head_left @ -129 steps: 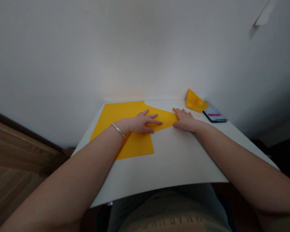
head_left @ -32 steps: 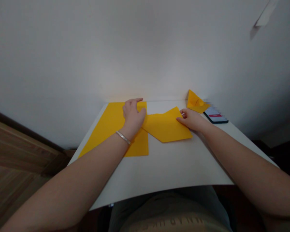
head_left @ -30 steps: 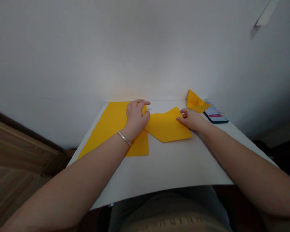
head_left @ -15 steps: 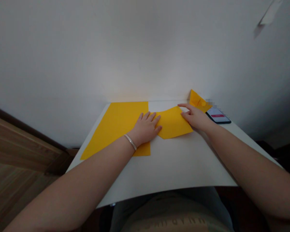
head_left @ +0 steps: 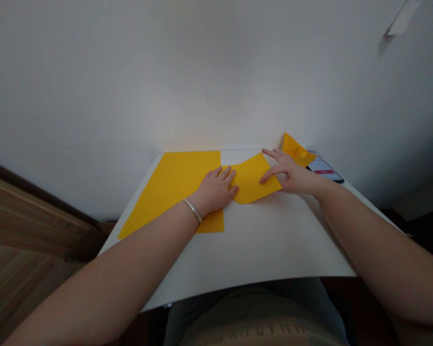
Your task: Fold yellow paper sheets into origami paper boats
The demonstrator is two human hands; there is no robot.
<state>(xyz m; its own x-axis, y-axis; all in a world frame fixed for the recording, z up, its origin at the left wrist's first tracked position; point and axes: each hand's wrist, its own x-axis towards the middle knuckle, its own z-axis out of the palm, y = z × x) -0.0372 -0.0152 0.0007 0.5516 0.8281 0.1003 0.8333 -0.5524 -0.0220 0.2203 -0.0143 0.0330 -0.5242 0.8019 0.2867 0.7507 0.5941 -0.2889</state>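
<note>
A smaller piece of yellow paper [head_left: 250,180] lies partly under my left hand [head_left: 218,190], its right side raised off the table and curved. That hand is flat with the fingers spread, pressing the paper's left end and holding nothing. At the right edge, my right hand [head_left: 285,173] has its thumb on top of the paper and other fingers behind it, with the index finger stretched toward the upper corner. The fingers under the paper are hidden. To the left, a large yellow sheet [head_left: 176,187] rests flat, partly covered by my left hand and forearm.
A folded yellow paper shape [head_left: 295,150] stands at the back right against the wall, beside a phone [head_left: 324,170] with a lit screen. The white table [head_left: 260,250] meets the wall behind. Wooden furniture [head_left: 25,226] is at the left.
My right hand has shifted slightly left and its thumb now reaches farther onto the paper. The paper's right side has risen a little. My left hand stays nearly in place.
</note>
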